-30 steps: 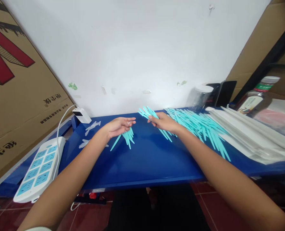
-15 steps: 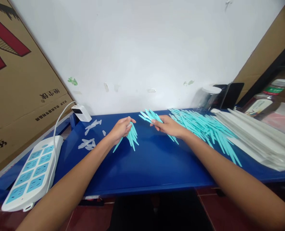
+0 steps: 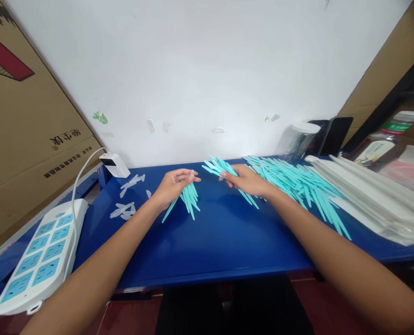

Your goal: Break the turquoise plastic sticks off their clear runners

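Note:
My right hand (image 3: 245,180) holds a fanned bunch of thin teal plastic sticks (image 3: 216,165) between thumb and fingers, their ends sticking out to the upper left and lower right. My left hand (image 3: 177,186) hovers over a small heap of the same teal sticks (image 3: 190,201) left of the table's middle. Its fingers stretch to the right with the thumb close to them, and nothing clear shows in them. Behind my right wrist lies a large loose pile of teal sticks (image 3: 297,184).
Translucent pale pieces (image 3: 123,211) lie on the blue table (image 3: 213,251) at left, near a white power strip (image 3: 42,256) and a white plugged-in device (image 3: 115,165). At right are clear plastic sleeves (image 3: 370,200), a lidded jar (image 3: 302,139) and a bottle (image 3: 377,139). A wall stands behind.
The fingers of my left hand have uncurled and straightened above the small heap. My right hand still grips its bunch in nearly the same place. The view has shifted slightly.

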A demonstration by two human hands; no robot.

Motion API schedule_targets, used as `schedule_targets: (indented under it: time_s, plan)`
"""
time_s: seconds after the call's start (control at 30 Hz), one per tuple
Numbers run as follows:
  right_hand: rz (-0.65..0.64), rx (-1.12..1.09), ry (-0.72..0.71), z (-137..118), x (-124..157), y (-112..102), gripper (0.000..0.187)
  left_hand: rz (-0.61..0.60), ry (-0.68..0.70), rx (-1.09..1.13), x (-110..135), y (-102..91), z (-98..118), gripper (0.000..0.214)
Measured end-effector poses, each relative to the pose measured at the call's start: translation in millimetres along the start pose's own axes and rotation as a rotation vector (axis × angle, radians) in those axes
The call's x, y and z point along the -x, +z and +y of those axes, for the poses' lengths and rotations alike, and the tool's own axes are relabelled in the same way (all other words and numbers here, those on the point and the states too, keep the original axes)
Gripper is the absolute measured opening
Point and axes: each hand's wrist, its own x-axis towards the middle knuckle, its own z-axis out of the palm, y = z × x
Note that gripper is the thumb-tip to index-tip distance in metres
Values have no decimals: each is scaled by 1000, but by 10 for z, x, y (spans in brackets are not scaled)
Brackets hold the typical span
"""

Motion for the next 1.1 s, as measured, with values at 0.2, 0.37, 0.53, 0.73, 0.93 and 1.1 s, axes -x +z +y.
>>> schedule_targets:
  time_s: [0.2, 0.37, 0.53, 0.73, 0.93, 1.1]
  plan:
    - [-45, -12, 3, -63, 16, 0, 52, 24, -38, 146, 15, 68, 40, 40]
    - [-92, -11, -3, -114, 39, 6, 49, 139, -36, 148, -6, 88, 0, 41]
    - [-100, -21, 18, -103, 36, -11, 48, 120, -24, 204, -18, 66, -13, 39]
    - [-109, -27, 56, -98, 41, -32, 47, 108, -18, 138, 2, 65, 1, 41]
    - [-162, 14, 53, -104, 47, -51, 46, 107, 195, -185, 10, 22, 34, 44]
    - [-162, 50, 3, -122, 53, -84, 47, 64, 151, -190, -8, -24, 16, 47]
